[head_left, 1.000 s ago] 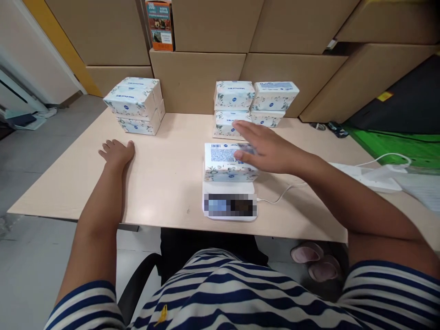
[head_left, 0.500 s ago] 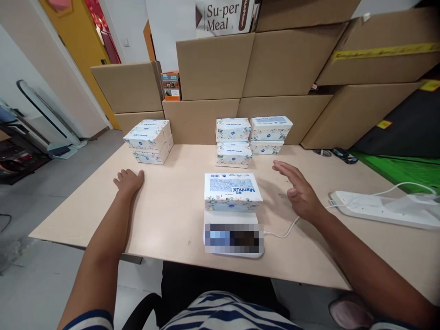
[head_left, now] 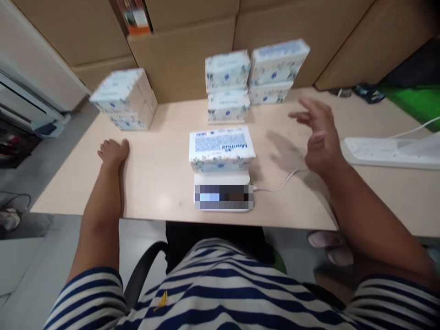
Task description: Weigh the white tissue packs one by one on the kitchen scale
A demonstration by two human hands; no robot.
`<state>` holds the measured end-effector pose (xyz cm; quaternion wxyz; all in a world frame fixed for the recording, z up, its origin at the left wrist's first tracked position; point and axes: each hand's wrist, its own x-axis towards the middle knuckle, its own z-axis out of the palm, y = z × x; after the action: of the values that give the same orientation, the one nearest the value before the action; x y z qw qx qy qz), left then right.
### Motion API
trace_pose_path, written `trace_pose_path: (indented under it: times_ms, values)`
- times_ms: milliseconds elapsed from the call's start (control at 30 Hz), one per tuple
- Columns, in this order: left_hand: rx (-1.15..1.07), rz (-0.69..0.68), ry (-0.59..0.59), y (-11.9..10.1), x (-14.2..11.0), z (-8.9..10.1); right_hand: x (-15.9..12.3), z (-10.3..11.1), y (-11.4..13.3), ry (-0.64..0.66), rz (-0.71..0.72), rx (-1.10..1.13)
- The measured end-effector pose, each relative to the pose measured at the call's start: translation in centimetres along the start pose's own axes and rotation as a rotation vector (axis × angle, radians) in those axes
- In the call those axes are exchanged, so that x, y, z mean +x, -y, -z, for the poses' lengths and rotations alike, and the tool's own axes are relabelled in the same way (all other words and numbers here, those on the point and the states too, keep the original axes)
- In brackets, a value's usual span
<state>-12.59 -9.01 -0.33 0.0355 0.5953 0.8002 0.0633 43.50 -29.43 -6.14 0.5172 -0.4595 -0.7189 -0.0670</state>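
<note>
A white tissue pack [head_left: 222, 149] with blue print lies on a white scale [head_left: 222, 178], whose display is pixelated. Resting on the table with its fingers spread, my left hand [head_left: 114, 151] holds nothing. It is nearest to the left stack of tissue packs [head_left: 120, 98]. My right hand [head_left: 318, 133] hovers over the table to the right of the scale, fingers apart and nothing in them. Behind the scale stand two more stacks, one of tissue packs [head_left: 227, 85] in the middle and one of tissue packs [head_left: 277, 68] to its right.
Cardboard boxes [head_left: 185, 59] form a wall along the back of the table [head_left: 154, 183]. A white power strip [head_left: 395, 153] lies at the right. A white cable [head_left: 280, 185] runs from the scale toward my right forearm.
The view has tilted down, so the table things sit higher in the picture. My right hand has lifted off a little and its fingers have spread. The packs stay in place.
</note>
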Motion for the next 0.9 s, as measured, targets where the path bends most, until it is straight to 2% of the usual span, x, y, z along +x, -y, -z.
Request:
trace_pose_path:
  times_ms: [100, 200, 667, 900]
  values:
    - [-0.006, 0.060, -0.040, 0.2, -0.2, -2.3, -0.5, -0.3, -1.3, 0.034, -0.030, 0.035]
    - [-0.022, 0.051, -0.025, 0.4, -0.1, -3.4, -0.9, -0.5, -2.3, 0.070, -0.010, 0.053]
    - [-0.073, 0.047, -0.066, 0.2, -0.3, -3.5, -1.7, -1.3, -5.1, 0.072, -0.016, 0.067]
    - [-0.079, 0.050, -0.062, 0.2, -0.2, -3.4, -1.7, -1.2, -4.6, 0.087, -0.058, 0.069]
